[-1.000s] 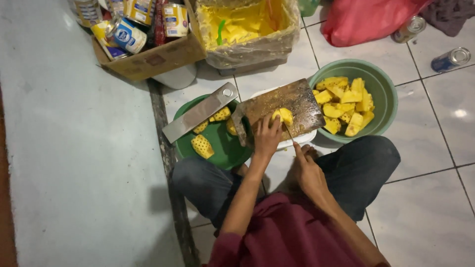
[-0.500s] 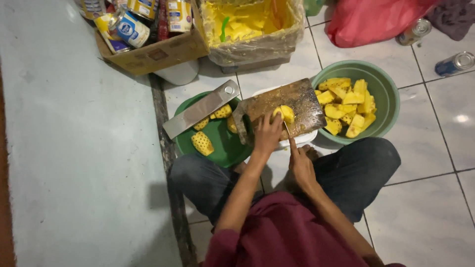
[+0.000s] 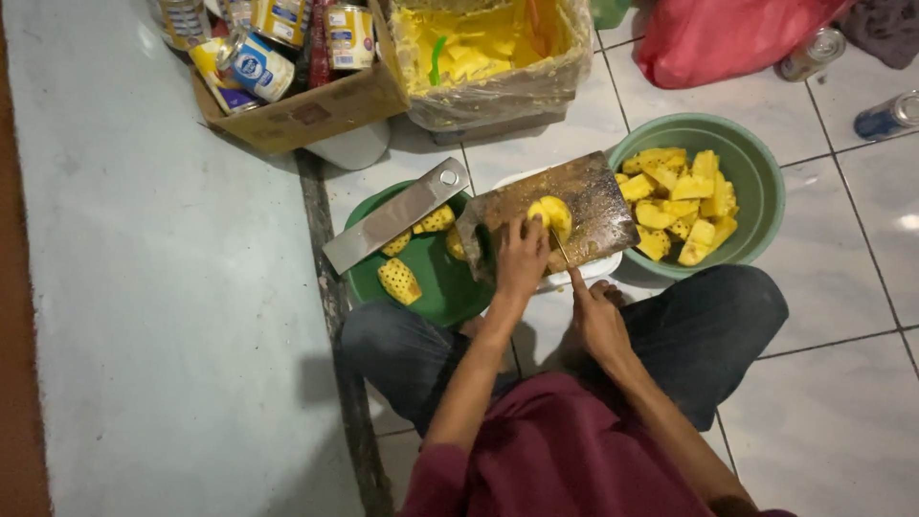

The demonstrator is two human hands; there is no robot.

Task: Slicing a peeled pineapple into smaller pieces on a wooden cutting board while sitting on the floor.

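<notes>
Left hand (image 3: 522,257) forward — right hand (image 3: 598,316) fisted

Yellow cut pineapple piece (image 3: 552,216) on brown wooden cutting board (image 3: 593,196); round green plastic basin (image 3: 762,188) at three o'clock, flat green plate (image 3: 431,282) at nine.

Left hand (image 3: 522,257) steadies pineapple (image 3: 552,215) — right hand (image 3: 598,316) holds knife (image 3: 562,251).

There are two round green plastic containers, one deep basin (image 3: 766,191) and one flat plate (image 3: 431,287). One wooden cutting board (image 3: 598,206), one steel cleaver (image 3: 397,215), two cardboard boxes (image 3: 316,110) (image 3: 498,96), and two metal cans lie on the floor (image 3: 809,55) (image 3: 885,115).
</notes>
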